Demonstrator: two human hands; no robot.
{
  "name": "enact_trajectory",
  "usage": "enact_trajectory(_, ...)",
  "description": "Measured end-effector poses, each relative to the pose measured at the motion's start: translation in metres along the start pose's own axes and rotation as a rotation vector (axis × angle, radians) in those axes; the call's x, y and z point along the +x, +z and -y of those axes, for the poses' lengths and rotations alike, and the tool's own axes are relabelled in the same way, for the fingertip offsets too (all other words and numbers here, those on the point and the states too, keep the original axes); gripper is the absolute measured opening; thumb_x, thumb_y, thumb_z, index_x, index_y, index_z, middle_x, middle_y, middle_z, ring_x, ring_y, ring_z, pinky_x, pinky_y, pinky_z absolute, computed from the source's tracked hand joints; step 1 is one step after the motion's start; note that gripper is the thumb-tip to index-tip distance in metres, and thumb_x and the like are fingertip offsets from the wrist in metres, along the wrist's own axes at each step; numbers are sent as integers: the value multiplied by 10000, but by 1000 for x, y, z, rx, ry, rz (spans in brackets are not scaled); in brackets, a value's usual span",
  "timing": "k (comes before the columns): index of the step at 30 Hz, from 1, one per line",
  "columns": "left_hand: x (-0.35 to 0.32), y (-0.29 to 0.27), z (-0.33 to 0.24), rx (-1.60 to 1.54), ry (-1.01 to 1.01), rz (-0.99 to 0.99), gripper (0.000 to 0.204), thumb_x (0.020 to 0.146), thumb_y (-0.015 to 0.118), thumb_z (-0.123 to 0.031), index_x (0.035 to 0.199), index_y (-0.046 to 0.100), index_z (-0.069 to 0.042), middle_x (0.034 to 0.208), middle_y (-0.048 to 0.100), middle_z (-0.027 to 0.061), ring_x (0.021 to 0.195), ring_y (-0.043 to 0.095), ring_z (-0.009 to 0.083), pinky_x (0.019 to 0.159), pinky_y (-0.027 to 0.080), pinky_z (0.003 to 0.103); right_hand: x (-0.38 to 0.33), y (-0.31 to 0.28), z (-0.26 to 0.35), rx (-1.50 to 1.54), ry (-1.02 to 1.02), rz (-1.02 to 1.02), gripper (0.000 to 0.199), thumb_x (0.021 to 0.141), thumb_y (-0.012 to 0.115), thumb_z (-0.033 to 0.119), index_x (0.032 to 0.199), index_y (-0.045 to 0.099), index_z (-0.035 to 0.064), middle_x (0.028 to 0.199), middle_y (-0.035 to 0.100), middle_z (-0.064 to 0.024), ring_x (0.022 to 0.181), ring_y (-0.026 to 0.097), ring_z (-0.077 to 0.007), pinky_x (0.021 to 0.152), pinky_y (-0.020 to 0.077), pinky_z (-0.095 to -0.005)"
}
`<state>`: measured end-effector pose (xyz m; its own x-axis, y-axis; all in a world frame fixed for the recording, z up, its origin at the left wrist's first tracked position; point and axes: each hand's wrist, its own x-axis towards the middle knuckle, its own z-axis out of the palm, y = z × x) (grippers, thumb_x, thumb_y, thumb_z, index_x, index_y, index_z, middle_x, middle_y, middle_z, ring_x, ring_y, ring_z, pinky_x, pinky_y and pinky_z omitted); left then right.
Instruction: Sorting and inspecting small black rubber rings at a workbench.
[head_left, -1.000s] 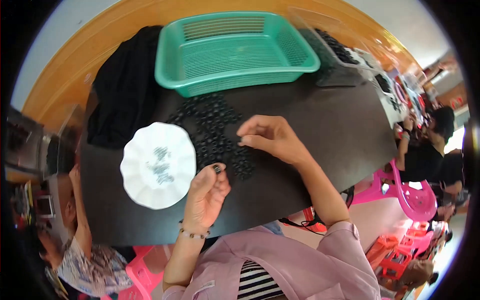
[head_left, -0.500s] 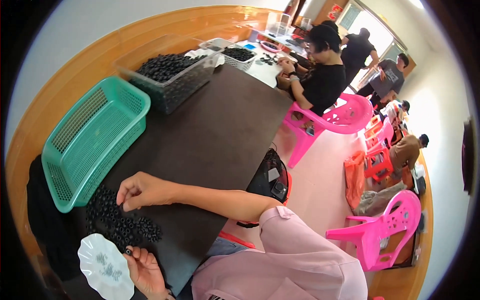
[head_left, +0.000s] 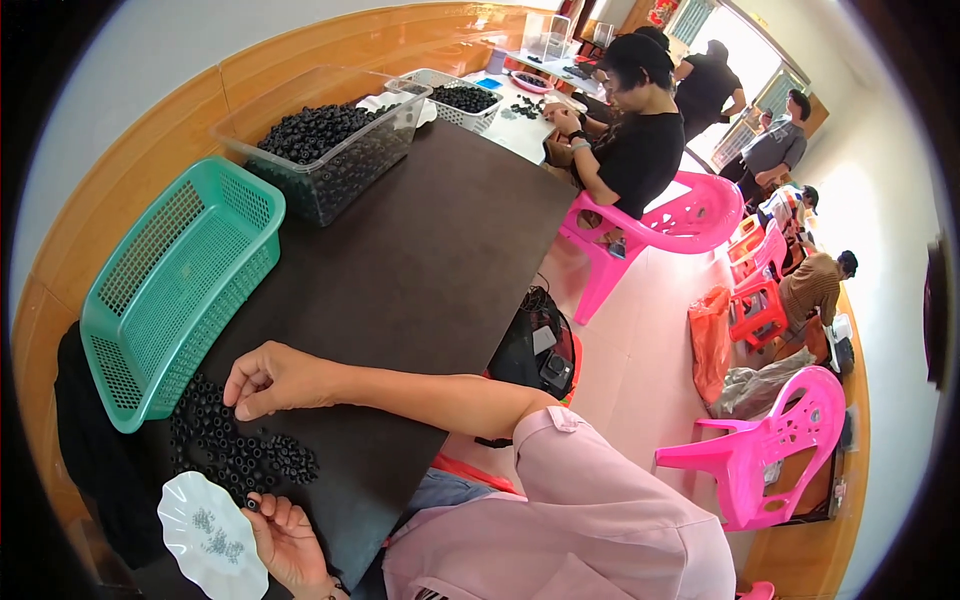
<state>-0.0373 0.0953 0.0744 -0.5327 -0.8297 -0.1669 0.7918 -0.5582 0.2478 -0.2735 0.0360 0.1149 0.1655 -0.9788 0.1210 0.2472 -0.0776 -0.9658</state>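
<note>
Left hand [head_left: 290, 540] is pinching a ring [head_left: 251, 506]; right hand [head_left: 272, 380] is hovering, fingers curled, pile [head_left: 232, 452] beneath, its closure and hold unclear.

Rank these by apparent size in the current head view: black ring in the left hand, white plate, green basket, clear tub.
1. Green basket
2. Clear tub
3. White plate
4. Black ring in the left hand

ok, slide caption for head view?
Left hand pinches a small round black part beside a white scalloped plate; right hand by a pile of small black parts, near a green plastic basket.
</note>
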Motion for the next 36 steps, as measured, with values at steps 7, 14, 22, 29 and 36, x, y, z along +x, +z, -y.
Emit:
enact_trajectory(7, -3, 9, 6, 47, 7, 15, 251, 919, 613, -167, 1100, 517, -21, 848, 490, 9, 726, 418, 110, 652, 364, 253, -6, 3, 12, -191, -95, 103, 174, 830, 719, 118, 951, 673, 2, 908, 681, -59, 864, 629, -106, 789, 504, -263)
enact_trajectory(14, -7, 15, 7, 170, 59, -45, 270, 933, 607, -209, 1098, 593, 4, 869, 588, 18, 748, 518, 103, 687, 436, 235, -15, 29, 18, -388, -111, 251, 103, 778, 728, 28, 872, 689, 14, 867, 658, -52, 826, 587, -138, 728, 449, -275)
enact_trajectory(22, -6, 12, 3, 200, 45, -72, 269, 915, 631, -235, 1060, 631, -8, 838, 601, 2, 719, 520, 84, 682, 443, 217, -12, 38, 10, -413, -215, 284, 128, 753, 771, 78, 853, 697, 46, 832, 662, -38, 816, 579, -153, 743, 445, -289)
enact_trajectory(29, -6, 10, 5, 187, 49, -54, 225, 900, 650, -203, 1041, 645, -28, 844, 624, 4, 708, 531, 80, 676, 451, 214, -12, 41, 11, -492, -273, 315, 142, 740, 786, 117, 837, 702, 56, 799, 665, -24, 792, 581, -155, 740, 445, -287)
enact_trajectory(36, -6, 9, 6, 203, 52, -60, 205, 897, 653, -190, 1031, 652, -35, 848, 631, 4, 703, 536, 78, 665, 458, 214, -12, 42, 12, -516, -315, 315, 148, 732, 789, 131, 831, 705, 59, 789, 666, -24, 772, 582, -160, 714, 447, -294)
